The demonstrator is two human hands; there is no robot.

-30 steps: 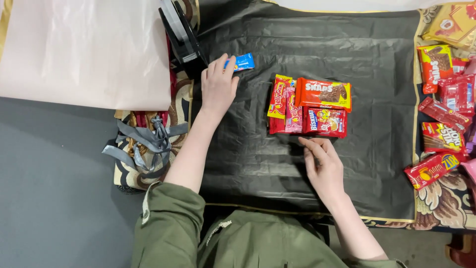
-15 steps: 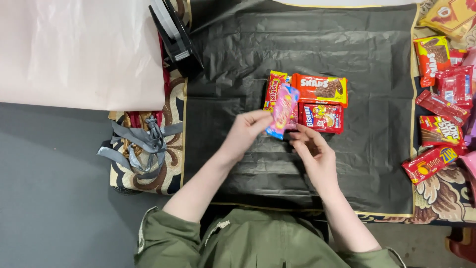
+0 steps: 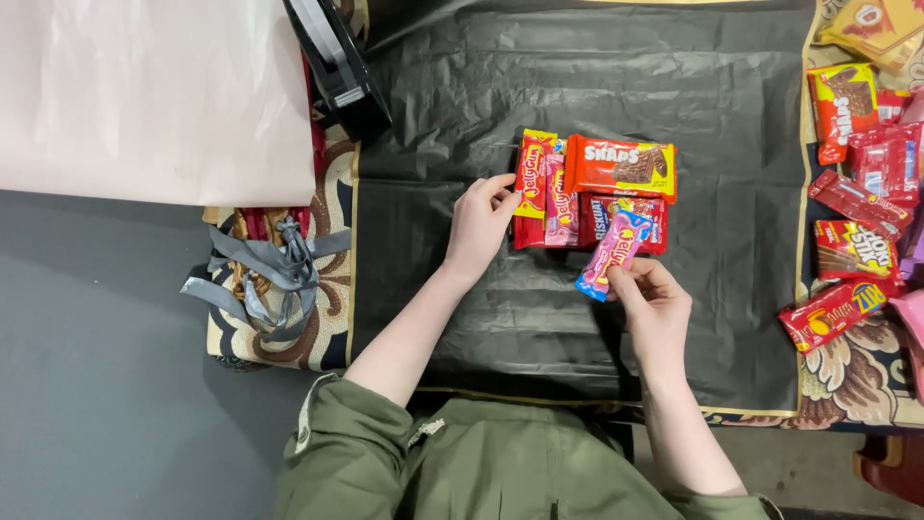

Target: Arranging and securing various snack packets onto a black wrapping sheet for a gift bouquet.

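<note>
Red and orange snack packs (image 3: 616, 169) lie on a black plastic sheet (image 3: 703, 77) beside pale pink paper (image 3: 144, 96).

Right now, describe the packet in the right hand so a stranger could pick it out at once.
Start at the black plastic sheet covering the middle of the table, then find the cluster of red snack packets at its centre. Just below that cluster, the right hand pinches a pink candy packet with a blue end; alone among them, it is lifted, tilted diagonally and mostly pink rather than red.
</note>
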